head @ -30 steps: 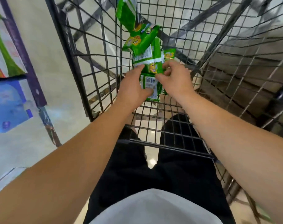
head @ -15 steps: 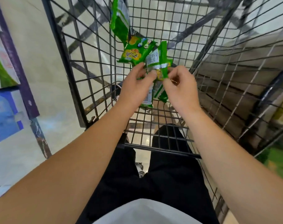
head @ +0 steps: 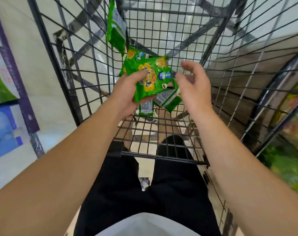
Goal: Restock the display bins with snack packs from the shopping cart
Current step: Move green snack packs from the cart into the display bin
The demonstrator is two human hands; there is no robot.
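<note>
Several green snack packs [head: 149,79] clamped in left hand [head: 127,92], held above the shopping cart [head: 230,86] floor mid-basket. Right hand [head: 194,87] just beside them, fingers loosely spread, empty. One more pack [head: 115,33] leans against the cart's far wall.

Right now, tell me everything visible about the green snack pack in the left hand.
The green snack pack is a glossy, crinkled foil-like pouch printed with yellow-orange snack shapes, dark characters and small round pictures. It faces the camera, tilted, above the wire shopping cart floor. The left hand grips its lower left edge, thumb across the front. More green packs overlap behind and below it. The right hand hovers beside it, not touching.
</note>
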